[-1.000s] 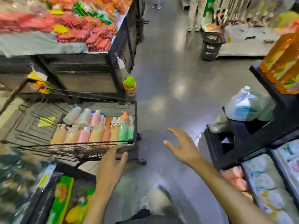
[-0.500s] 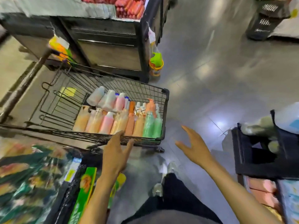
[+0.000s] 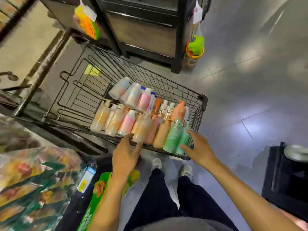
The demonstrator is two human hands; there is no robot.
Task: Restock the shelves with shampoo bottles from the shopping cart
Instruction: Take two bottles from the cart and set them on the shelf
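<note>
A black wire shopping cart [image 3: 175, 87] stands in front of me on the grey floor. Several shampoo bottles lie packed at its near end: peach and orange ones [image 3: 141, 127], pink ones [image 3: 127, 124], white ones [image 3: 131, 95] and two green ones [image 3: 173, 137] at the right. My left hand [image 3: 125, 154] reaches over the cart's near rim with fingers spread, just below a peach bottle. My right hand [image 3: 199, 147] is open with fingers extended, its fingertips at the green bottles. Neither hand holds anything.
A dark display stand [image 3: 143, 30] rises behind the cart, with hanging toy bags [image 3: 195, 45] at its corner. Packaged goods [image 3: 33, 180] fill shelves at the lower left. A black shelf unit [image 3: 286, 177] stands at the right. My legs and shoes [image 3: 186, 170] are below the cart.
The view has tilted down and closer to the cart. Both hands have moved forward to the cart's near end; the right hand now reaches the green bottles.
</note>
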